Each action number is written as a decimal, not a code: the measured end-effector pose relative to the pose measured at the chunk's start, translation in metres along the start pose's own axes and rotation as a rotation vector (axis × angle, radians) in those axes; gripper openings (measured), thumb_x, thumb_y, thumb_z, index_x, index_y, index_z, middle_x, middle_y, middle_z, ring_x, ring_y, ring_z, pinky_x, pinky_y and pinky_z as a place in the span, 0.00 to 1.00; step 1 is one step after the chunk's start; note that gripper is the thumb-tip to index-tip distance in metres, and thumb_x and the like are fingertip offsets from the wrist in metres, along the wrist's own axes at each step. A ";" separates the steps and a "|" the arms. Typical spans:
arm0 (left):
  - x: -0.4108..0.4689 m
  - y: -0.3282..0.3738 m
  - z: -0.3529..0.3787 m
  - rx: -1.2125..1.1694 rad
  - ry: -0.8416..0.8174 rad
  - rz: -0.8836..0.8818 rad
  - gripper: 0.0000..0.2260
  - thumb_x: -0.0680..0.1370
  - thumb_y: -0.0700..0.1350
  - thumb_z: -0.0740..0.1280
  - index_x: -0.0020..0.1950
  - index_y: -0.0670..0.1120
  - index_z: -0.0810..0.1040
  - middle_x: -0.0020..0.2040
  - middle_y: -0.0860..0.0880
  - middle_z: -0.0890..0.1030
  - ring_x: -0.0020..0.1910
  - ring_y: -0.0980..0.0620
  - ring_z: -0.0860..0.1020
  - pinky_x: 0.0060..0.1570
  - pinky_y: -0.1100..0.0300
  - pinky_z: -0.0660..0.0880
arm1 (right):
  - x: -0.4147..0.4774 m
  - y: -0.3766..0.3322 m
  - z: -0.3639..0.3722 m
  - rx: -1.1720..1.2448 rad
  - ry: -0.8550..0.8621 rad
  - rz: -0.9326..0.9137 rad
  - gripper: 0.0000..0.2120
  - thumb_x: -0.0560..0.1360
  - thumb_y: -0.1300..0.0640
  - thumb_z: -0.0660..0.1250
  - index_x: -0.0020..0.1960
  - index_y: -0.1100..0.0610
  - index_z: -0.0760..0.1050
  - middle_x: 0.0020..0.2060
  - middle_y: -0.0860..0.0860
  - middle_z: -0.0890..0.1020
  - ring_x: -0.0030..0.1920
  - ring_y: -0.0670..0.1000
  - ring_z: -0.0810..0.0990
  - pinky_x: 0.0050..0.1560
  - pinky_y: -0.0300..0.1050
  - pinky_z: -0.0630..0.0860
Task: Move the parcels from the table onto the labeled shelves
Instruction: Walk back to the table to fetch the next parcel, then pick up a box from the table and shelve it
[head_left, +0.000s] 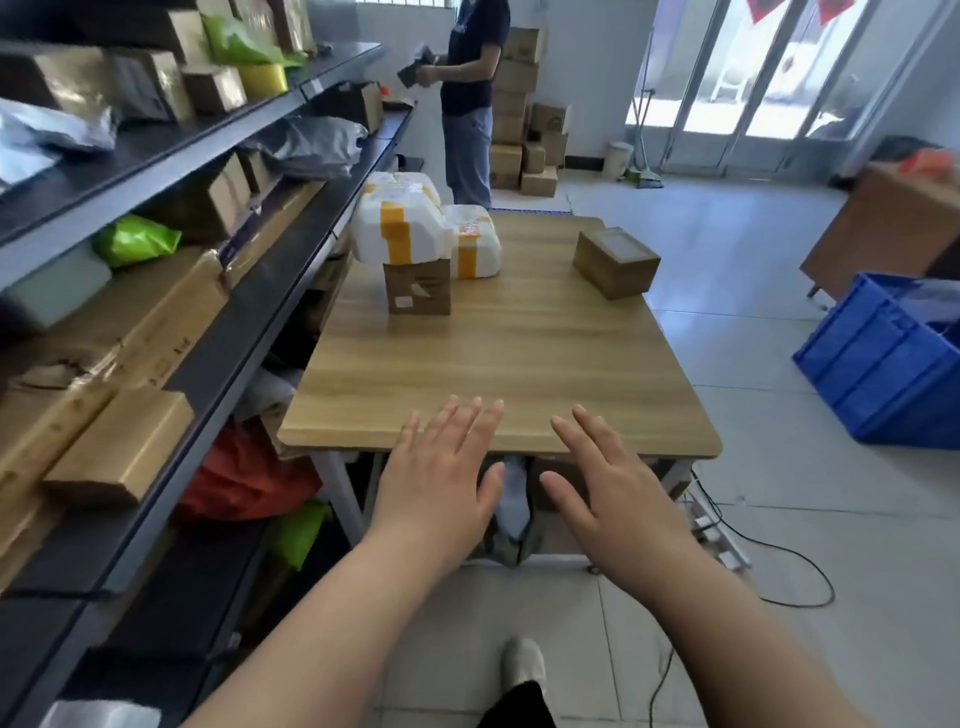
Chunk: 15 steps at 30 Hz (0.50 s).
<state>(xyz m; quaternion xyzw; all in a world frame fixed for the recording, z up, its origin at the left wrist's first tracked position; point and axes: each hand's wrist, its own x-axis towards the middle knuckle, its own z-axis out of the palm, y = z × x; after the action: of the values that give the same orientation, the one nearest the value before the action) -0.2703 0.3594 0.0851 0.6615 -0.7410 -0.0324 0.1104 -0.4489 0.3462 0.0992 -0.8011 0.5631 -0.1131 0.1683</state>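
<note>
A wooden table (498, 374) stands ahead of me. At its far left a large white parcel with yellow tape (397, 221) lies on a small brown carton (418, 286). A second white taped parcel (475, 241) leans beside them. A brown box (615, 262) sits alone at the far right. My left hand (441, 478) and my right hand (618, 493) hover flat with fingers spread over the table's near edge, holding nothing. The dark shelves (291, 228) run along the left, filled with boxes and bags.
A person (470, 98) stands beyond the table by stacked cartons (519, 109). A blue crate (883, 358) and a wooden cabinet (883, 228) stand on the right. Cables (769, 551) trail on the tiled floor near the table's right leg. My foot (524, 665) is below.
</note>
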 end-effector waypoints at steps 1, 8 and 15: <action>0.014 -0.001 0.002 0.000 -0.001 -0.001 0.27 0.82 0.56 0.49 0.78 0.54 0.40 0.79 0.54 0.47 0.77 0.55 0.42 0.76 0.51 0.41 | 0.015 0.007 -0.001 0.007 -0.004 0.003 0.28 0.80 0.43 0.54 0.77 0.46 0.50 0.78 0.45 0.47 0.77 0.46 0.47 0.72 0.40 0.49; 0.143 0.009 0.010 0.015 0.011 -0.016 0.27 0.82 0.56 0.49 0.78 0.55 0.39 0.79 0.54 0.46 0.77 0.55 0.42 0.74 0.53 0.39 | 0.129 0.060 -0.037 0.001 -0.020 -0.022 0.29 0.80 0.43 0.53 0.78 0.46 0.48 0.78 0.46 0.47 0.77 0.47 0.45 0.74 0.42 0.48; 0.230 0.014 0.032 -0.018 0.012 -0.116 0.27 0.82 0.56 0.49 0.78 0.55 0.40 0.79 0.55 0.47 0.77 0.56 0.43 0.75 0.53 0.41 | 0.218 0.109 -0.061 -0.022 -0.070 -0.049 0.29 0.80 0.42 0.53 0.78 0.46 0.49 0.78 0.46 0.48 0.77 0.46 0.47 0.74 0.42 0.50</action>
<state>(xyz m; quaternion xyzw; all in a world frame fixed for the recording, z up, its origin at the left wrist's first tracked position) -0.3132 0.1306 0.0845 0.7027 -0.7003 -0.0416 0.1185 -0.4917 0.0985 0.1096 -0.8199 0.5384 -0.0827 0.1761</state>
